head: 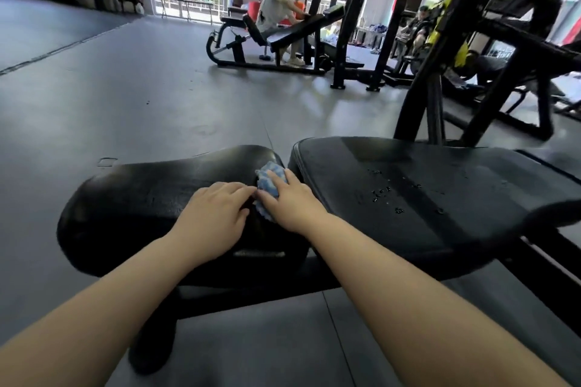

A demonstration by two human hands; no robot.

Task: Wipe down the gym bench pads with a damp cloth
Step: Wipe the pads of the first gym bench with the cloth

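**Two pads, one cloth at the gap between them**

Two black pads make up the bench in the lower half of the frame: the smaller seat pad [151,195] at lower left and the longer back pad [408,198] running off to the right. Their shared long axis lies roughly left to right across the picture, and a narrow gap separates them near the centre.

The blue cloth [269,184] sits right at that gap, bunched against the seat pad's inner end. The right hand [290,201] lies over it, fingers spread on top and pressing it down rather than visibly curled round it. The left hand [217,209] rests flat on the seat pad just beside it, fingers straight, fingertips close to the cloth's edge; I cannot tell whether they touch it. The hands are almost together.

Water droplets [386,195] bead on the back pad to the right of the cloth, well apart from it. That surface looks unwiped, so the coming stroke most likely runs rightward along the pad's length. The right hand is the nearer and already has the cloth.

Other people and machines stand in the upper part of the frame.
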